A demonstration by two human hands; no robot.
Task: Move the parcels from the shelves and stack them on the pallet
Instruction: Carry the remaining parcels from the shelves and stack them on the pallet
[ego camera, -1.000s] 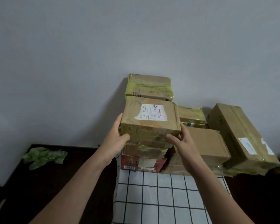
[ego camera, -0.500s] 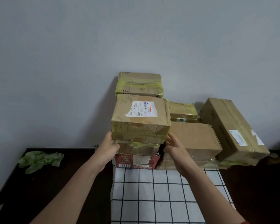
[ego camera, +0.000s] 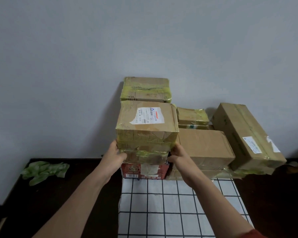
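Note:
A brown labelled parcel (ego camera: 145,124) wrapped in yellowish tape sits on top of a stack: a taped parcel (ego camera: 144,155) under it, then a red printed box (ego camera: 144,170). My left hand (ego camera: 114,156) presses the stack's left side where the two upper parcels meet. On the right side, at the same height, my right hand (ego camera: 178,156) presses in with fingers fairly straight. Behind the stack stands another taped parcel (ego camera: 145,89). The stack rests on a white grid-patterned sheet (ego camera: 162,203).
Right of the stack lie a plain brown box (ego camera: 205,148), a small taped parcel (ego camera: 192,115) and a long tilted box (ego camera: 246,136). A grey wall closes the back. A crumpled green bag (ego camera: 45,170) lies on the dark floor at the left.
The labelled parcel came down onto the stack. Both hands slid from its upper sides down to its bottom edge.

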